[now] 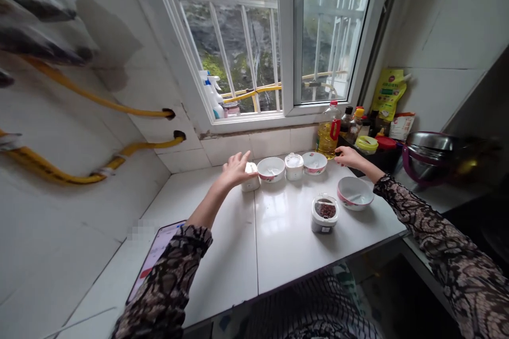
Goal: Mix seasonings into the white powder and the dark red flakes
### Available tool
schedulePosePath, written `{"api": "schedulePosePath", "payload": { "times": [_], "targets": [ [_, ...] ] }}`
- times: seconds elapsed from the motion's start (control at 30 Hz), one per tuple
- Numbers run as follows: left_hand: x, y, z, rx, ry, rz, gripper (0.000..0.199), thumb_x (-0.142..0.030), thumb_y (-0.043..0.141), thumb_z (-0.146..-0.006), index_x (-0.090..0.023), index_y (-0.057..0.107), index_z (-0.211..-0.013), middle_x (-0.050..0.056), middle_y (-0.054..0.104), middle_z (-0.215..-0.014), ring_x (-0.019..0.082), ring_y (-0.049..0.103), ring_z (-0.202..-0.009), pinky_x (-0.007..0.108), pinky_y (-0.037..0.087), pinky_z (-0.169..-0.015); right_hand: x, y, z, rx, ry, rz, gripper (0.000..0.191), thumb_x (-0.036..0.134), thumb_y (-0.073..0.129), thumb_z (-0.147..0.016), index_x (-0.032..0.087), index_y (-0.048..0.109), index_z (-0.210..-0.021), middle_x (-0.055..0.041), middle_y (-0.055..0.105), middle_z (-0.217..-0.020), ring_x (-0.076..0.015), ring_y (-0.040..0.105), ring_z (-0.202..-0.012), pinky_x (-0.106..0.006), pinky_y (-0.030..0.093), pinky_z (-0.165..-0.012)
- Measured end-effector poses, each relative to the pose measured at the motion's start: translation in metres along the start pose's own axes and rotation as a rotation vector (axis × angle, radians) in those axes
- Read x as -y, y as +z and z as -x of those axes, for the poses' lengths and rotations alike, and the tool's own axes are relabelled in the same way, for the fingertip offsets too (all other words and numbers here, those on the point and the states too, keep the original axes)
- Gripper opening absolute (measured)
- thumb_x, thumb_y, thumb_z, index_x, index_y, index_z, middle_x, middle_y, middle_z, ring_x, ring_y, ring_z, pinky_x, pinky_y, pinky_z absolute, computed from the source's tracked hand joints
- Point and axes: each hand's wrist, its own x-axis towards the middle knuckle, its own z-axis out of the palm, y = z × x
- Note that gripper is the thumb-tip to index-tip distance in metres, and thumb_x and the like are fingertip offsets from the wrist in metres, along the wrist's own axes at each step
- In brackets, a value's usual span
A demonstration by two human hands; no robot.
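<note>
My left hand is at the back of the counter, thumb and fingers apart, partly covering a white lidded container. Whether it touches the container I cannot tell. Farther right, my right hand hovers behind a white bowl with a spoon in it, its fingers stretched leftward and nothing visible in them. Between my hands stand a bowl with a spoon, another white container and a flower-patterned bowl. Nearer to me sits a clear-lidded container of dark reddish grains.
A phone lies on the white tiled counter, partly under my left forearm. An oil bottle, several condiment bottles and a metal pot stand at the right. Yellow pipes run along the left wall.
</note>
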Motion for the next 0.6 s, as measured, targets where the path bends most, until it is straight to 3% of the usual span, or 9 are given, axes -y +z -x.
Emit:
{"api": "schedulePosePath", "payload": {
  "times": [0.07,0.13,0.2,0.27,0.33,0.43,0.53,0.6],
  "targets": [
    [-0.007,-0.007,0.022,-0.070,0.041,0.028,0.083,-0.048,0.059,-0.085,-0.019,0.022,-0.153,0.020,0.025,-0.158,0.038,0.025,-0.144,0.055,0.030,-0.109,-0.018,-0.012,0.016,-0.021,0.000,-0.009,0.042,0.013,0.060,-0.082,0.008,0.060,-0.124,-0.0031,0.071,-0.069,-0.0155,0.066,-0.059,-0.024,0.052,-0.062],
    [-0.016,-0.008,0.052,-0.230,0.184,0.205,0.076,-0.045,0.057,-0.087,-0.021,0.026,-0.152,0.018,0.037,-0.152,0.035,0.038,-0.138,0.052,0.037,-0.106,-0.037,-0.017,0.045,-0.149,-0.041,-0.061,0.040,0.017,0.058,-0.084,0.010,0.059,-0.123,-0.0045,0.071,-0.073,-0.0165,0.067,-0.062,-0.027,0.054,-0.066],
    [-0.029,0.003,0.087,-0.262,0.289,0.415,0.073,-0.046,0.061,-0.086,-0.025,0.032,-0.150,0.014,0.048,-0.143,0.031,0.055,-0.122,0.048,0.044,-0.101,-0.053,-0.013,0.085,-0.363,-0.103,-0.119,0.039,0.022,0.057,-0.084,0.014,0.059,-0.122,-0.0070,0.072,-0.085,-0.0183,0.068,-0.069,-0.032,0.055,-0.073],
    [-0.047,0.025,0.119,-0.222,0.315,0.620,0.075,-0.044,0.064,-0.085,-0.026,0.031,-0.150,0.013,0.053,-0.139,0.028,0.060,-0.114,0.047,0.048,-0.098,-0.062,0.001,0.130,-0.546,-0.148,-0.201,0.042,0.031,0.058,-0.086,0.015,0.057,-0.124,-0.0091,0.072,-0.093,-0.0205,0.068,-0.077,-0.037,0.055,-0.080],
    [-0.070,0.054,0.139,-0.155,0.312,0.788,0.083,-0.039,0.070,-0.081,-0.027,0.028,-0.151,0.013,0.051,-0.141,0.030,0.056,-0.121,0.049,0.046,-0.101,-0.062,0.022,0.168,-0.510,-0.205,-0.341,0.047,0.039,0.059,-0.086,0.017,0.054,-0.127,-0.0094,0.071,-0.097,-0.0213,0.067,-0.081,-0.038,0.056,-0.079],
    [-0.105,0.095,0.146,0.040,0.314,0.968,0.101,-0.032,0.079,-0.071,-0.022,0.022,-0.154,0.019,0.039,-0.151,0.035,0.039,-0.138,0.053,0.034,-0.112,-0.051,0.060,0.202,-0.314,-0.299,-0.498,0.058,0.042,0.060,-0.087,0.023,0.042,-0.138,-0.0112,0.066,-0.117,-0.0214,0.067,-0.090,-0.039,0.057,-0.082],
    [-0.130,0.118,0.138,0.147,0.328,1.094,0.122,-0.024,0.086,-0.061,-0.017,0.010,-0.156,0.024,0.034,-0.152,0.038,0.032,-0.142,0.054,0.030,-0.114,-0.039,0.092,0.206,-0.156,-0.324,-0.436,0.076,0.042,0.065,-0.082,0.025,0.031,-0.148,-0.0136,0.059,-0.130,-0.0235,0.065,-0.096,-0.043,0.057,-0.084],
    [-0.137,0.123,0.134,0.168,0.348,1.165,0.124,-0.024,0.086,-0.060,-0.020,0.009,-0.157,0.021,0.042,-0.147,0.037,0.040,-0.137,0.054,0.033,-0.112,-0.035,0.107,0.200,-0.176,-0.317,-0.361,0.080,0.042,0.068,-0.078,0.023,0.032,-0.148,-0.0159,0.054,-0.136,-0.0272,0.063,-0.101,-0.046,0.057,-0.085]
  ]
}}
